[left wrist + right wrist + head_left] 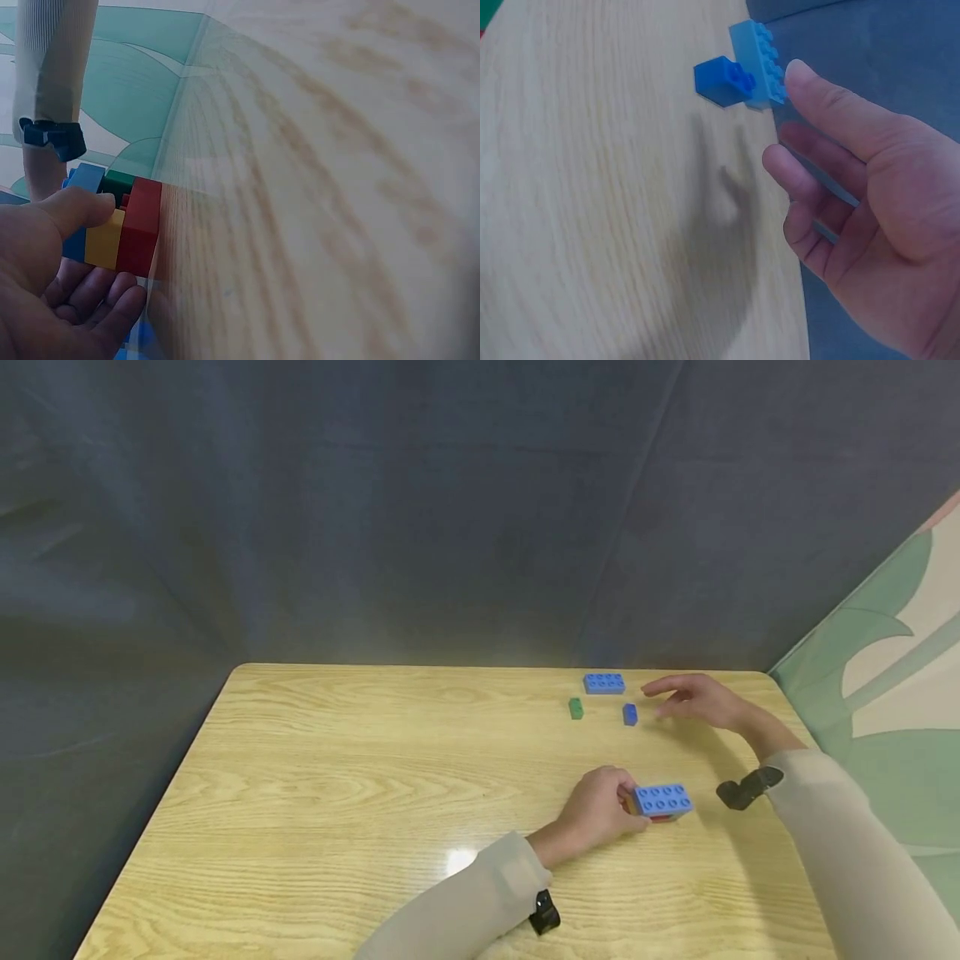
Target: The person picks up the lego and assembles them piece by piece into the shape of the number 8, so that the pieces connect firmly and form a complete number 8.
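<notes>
At table's right: left hand (596, 814) clamps the brick stack (660, 802), steadying it.
At stack's 12 o'clock: right hand (693, 700), fingers apart, hovers, seemingly nearest the small blue brick (630, 714).

Flat brick (604, 683) behind two small bricks (630, 714) — stacked bricks (662, 800) nearer.

A light wooden table (315, 793) fills the lower frame; right of centre lie a light blue brick (604, 683), green brick (576, 708), small blue brick (630, 714) and brick stack (662, 802).
</notes>
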